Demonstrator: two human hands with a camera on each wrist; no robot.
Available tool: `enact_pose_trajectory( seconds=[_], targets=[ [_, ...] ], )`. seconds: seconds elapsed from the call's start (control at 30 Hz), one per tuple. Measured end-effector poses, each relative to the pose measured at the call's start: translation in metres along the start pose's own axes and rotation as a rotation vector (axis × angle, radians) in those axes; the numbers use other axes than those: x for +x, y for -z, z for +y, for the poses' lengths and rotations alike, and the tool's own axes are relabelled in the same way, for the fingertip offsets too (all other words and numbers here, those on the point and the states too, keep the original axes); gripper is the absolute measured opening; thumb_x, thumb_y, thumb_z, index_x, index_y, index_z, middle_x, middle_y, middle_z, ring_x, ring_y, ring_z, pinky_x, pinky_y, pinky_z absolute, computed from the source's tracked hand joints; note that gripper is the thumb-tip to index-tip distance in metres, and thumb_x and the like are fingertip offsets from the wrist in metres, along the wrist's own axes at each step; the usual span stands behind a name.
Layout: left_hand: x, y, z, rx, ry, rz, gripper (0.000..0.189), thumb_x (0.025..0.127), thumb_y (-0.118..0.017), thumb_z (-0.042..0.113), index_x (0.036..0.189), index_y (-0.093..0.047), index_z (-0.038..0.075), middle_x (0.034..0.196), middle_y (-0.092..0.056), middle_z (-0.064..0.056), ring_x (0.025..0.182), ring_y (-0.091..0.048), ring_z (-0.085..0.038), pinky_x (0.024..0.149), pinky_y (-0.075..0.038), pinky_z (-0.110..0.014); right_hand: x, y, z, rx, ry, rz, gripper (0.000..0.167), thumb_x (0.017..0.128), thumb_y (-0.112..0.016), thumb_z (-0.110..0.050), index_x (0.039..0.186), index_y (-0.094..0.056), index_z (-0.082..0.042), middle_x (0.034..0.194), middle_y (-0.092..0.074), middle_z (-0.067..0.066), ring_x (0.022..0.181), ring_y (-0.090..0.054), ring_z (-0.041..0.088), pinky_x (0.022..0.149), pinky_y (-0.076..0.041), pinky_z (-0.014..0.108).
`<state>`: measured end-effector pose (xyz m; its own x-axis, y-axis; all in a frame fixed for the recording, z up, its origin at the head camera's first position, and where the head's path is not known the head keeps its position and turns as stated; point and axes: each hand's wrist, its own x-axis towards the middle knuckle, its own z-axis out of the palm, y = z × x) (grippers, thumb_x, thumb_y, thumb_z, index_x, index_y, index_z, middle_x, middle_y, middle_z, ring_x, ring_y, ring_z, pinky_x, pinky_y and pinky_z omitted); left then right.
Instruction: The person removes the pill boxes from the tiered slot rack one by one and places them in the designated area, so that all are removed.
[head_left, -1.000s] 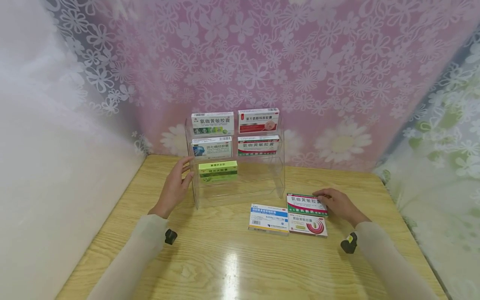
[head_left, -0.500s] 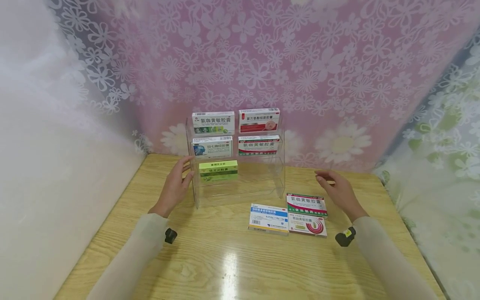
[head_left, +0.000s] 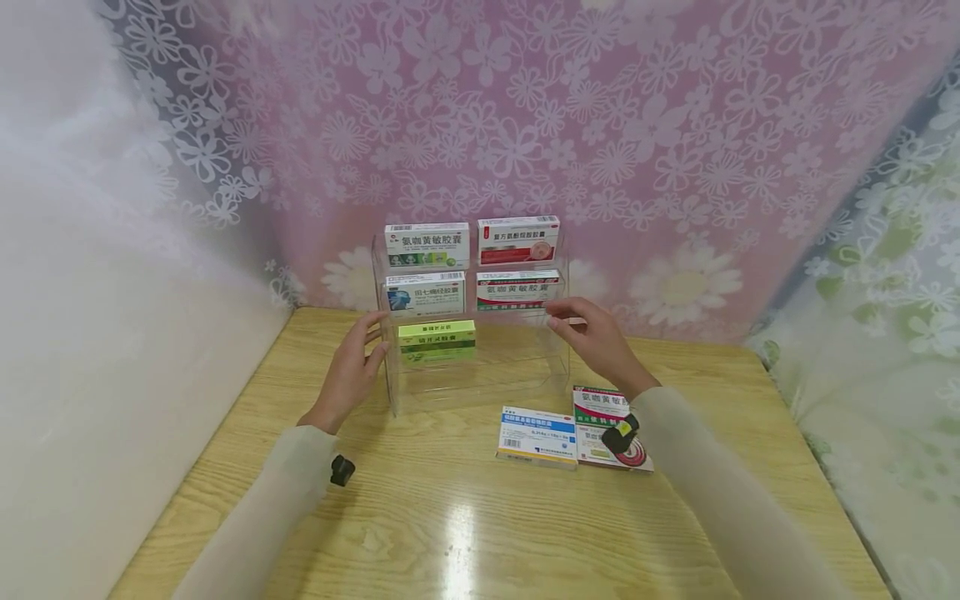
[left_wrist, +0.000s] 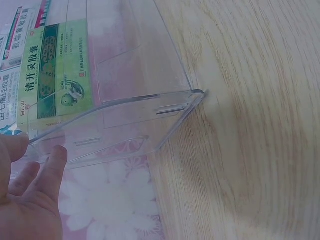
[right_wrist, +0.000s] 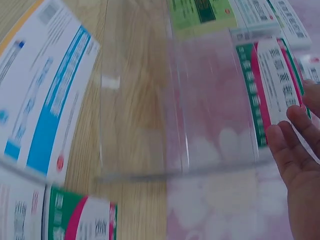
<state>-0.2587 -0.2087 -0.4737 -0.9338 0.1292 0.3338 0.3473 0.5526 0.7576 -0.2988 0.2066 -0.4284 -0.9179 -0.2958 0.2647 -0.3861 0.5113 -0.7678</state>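
Observation:
A clear acrylic display stand [head_left: 517, 354] holds medicine boxes in three tiers. My left hand [head_left: 345, 377] grips its left side edge, thumb and fingers on either side of the panel in the left wrist view. The green box [left_wrist: 60, 75] sits in the bottom tier near that hand. My right hand [head_left: 602, 340] is at the stand's right side, holding nothing, its fingertips overlapping the corner of the green-and-red striped box [head_left: 517, 290] in the middle tier. Beside that box stands a white box with a blue picture [head_left: 426, 296].
Two more boxes, white-and-green [head_left: 427, 247] and white-and-red [head_left: 517, 242], fill the top tier. On the wooden table [head_left: 390, 517] lie a blue-and-white box [head_left: 537, 437], a green-and-red box [head_left: 596, 406] and a white one with a red swirl [head_left: 592, 450], partly behind my right wrist.
My right hand has left the green-and-red box on the table and moved up and left to the stand's right side. The left hand stays in place.

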Motion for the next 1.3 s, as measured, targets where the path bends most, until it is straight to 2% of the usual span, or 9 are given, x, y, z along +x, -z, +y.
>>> enact_pose_trajectory(
  seconds=[0.23, 0.43, 0.63, 0.77, 0.87, 1.0, 1.13, 1.3],
  targets=[
    [0.000, -0.001, 0.000, 0.000, 0.013, -0.006, 0.055, 0.115, -0.054, 0.008, 0.167, -0.037, 0.016, 0.175, -0.035, -0.019, 0.152, -0.051, -0.044, 0.113, -0.056, -0.064, 0.024, -0.044, -0.020, 0.068, 0.030, -0.086, 0.037, 0.112, -0.067, -0.025, 0.146, -0.067, -0.009, 0.144, -0.067, 0.013, 0.130, -0.065, 0.031, 0.112, -0.058, 0.055],
    [-0.001, -0.001, 0.002, 0.004, 0.025, -0.003, 0.055, 0.115, -0.055, 0.009, 0.167, -0.038, 0.016, 0.175, -0.035, -0.018, 0.152, -0.051, -0.043, 0.113, -0.056, -0.063, 0.036, -0.080, -0.029, 0.047, 0.044, -0.165, 0.038, 0.112, -0.067, -0.023, 0.147, -0.066, -0.011, 0.142, -0.068, 0.012, 0.131, -0.067, 0.030, 0.114, -0.058, 0.051],
    [-0.001, -0.002, 0.001, -0.003, 0.027, 0.000, 0.055, 0.115, -0.055, 0.009, 0.167, -0.038, 0.017, 0.175, -0.036, -0.018, 0.152, -0.051, -0.043, 0.113, -0.056, -0.063, 0.042, -0.103, -0.037, 0.020, 0.105, -0.195, 0.040, 0.109, -0.070, -0.016, 0.149, -0.068, -0.014, 0.134, -0.068, 0.011, 0.122, -0.071, 0.031, 0.104, -0.064, 0.046],
    [0.000, -0.002, 0.000, -0.008, 0.022, 0.003, 0.055, 0.115, -0.054, 0.009, 0.167, -0.038, 0.018, 0.175, -0.035, -0.018, 0.152, -0.051, -0.044, 0.113, -0.056, -0.063, 0.043, -0.111, -0.042, 0.038, 0.092, -0.192, 0.038, 0.108, -0.071, -0.010, 0.146, -0.070, -0.012, 0.130, -0.066, 0.013, 0.118, -0.072, 0.032, 0.098, -0.067, 0.042],
    [0.000, -0.003, -0.003, -0.007, 0.018, 0.008, 0.055, 0.115, -0.054, 0.010, 0.167, -0.038, 0.019, 0.175, -0.035, -0.017, 0.152, -0.051, -0.044, 0.113, -0.056, -0.064, 0.043, -0.113, -0.044, 0.030, 0.084, -0.177, 0.036, 0.109, -0.068, -0.009, 0.145, -0.070, -0.011, 0.130, -0.066, 0.013, 0.117, -0.073, 0.032, 0.099, -0.066, 0.042],
    [0.001, -0.003, -0.005, -0.001, 0.013, 0.016, 0.056, 0.115, -0.056, 0.008, 0.167, -0.039, 0.019, 0.174, -0.036, -0.017, 0.151, -0.053, -0.043, 0.112, -0.056, -0.064, 0.042, -0.105, -0.045, -0.016, 0.095, -0.110, 0.034, 0.110, -0.067, -0.013, 0.144, -0.071, -0.013, 0.130, -0.066, 0.012, 0.119, -0.071, 0.028, 0.104, -0.064, 0.044],
    [0.001, -0.003, -0.005, 0.008, 0.006, 0.022, 0.057, 0.114, -0.056, 0.006, 0.167, -0.039, 0.020, 0.174, -0.037, -0.017, 0.150, -0.053, -0.044, 0.111, -0.057, -0.064, 0.038, -0.084, -0.044, -0.028, 0.122, -0.032, 0.034, 0.110, -0.067, -0.016, 0.144, -0.071, -0.013, 0.136, -0.067, 0.011, 0.121, -0.068, 0.029, 0.104, -0.064, 0.047],
    [0.000, -0.003, -0.004, 0.011, 0.003, 0.019, 0.057, 0.114, -0.056, 0.006, 0.167, -0.039, 0.018, 0.174, -0.037, -0.018, 0.150, -0.053, -0.045, 0.110, -0.057, -0.065, 0.029, -0.051, -0.042, 0.003, 0.114, 0.011, 0.035, 0.110, -0.067, -0.018, 0.145, -0.071, -0.015, 0.142, -0.066, 0.009, 0.124, -0.066, 0.029, 0.104, -0.064, 0.051]
  ],
)
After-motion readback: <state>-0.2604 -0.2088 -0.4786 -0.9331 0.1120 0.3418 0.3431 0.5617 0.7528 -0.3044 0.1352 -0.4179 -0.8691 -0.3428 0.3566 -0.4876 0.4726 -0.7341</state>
